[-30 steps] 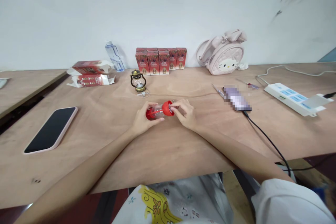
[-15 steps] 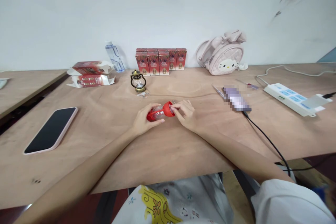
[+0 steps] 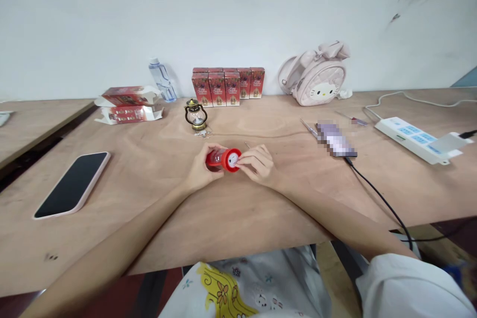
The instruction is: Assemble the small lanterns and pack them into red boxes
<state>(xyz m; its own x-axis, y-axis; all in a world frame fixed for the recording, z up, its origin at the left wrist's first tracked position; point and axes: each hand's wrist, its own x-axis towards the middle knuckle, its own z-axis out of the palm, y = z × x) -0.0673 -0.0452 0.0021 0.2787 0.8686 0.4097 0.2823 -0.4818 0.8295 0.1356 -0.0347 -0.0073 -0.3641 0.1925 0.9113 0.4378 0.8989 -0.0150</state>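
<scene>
A small red toy lantern [image 3: 224,158] with a clear globe lies on its side between my hands, just above the wooden table [image 3: 238,208]. Its round red base with a white centre faces me. My left hand [image 3: 201,171] is wrapped round the lantern's body from the left. My right hand [image 3: 257,165] pinches the rim of the red base with thumb and fingertips. A thin metal pin [image 3: 247,145] lies on the table just behind my right hand.
A black-and-gold lantern [image 3: 196,115] stands behind my hands, with a row of red boxes [image 3: 228,85], a water bottle [image 3: 162,79] and a pink bag [image 3: 316,80] at the wall. Two opened boxes [image 3: 126,104] and a phone [image 3: 72,184] lie left; a screwdriver [image 3: 309,128], cabled device [image 3: 336,140] and power strip [image 3: 417,140] lie right.
The red lantern has been turned so that its base now faces me. Both hands shifted slightly toward me and stayed on it.
</scene>
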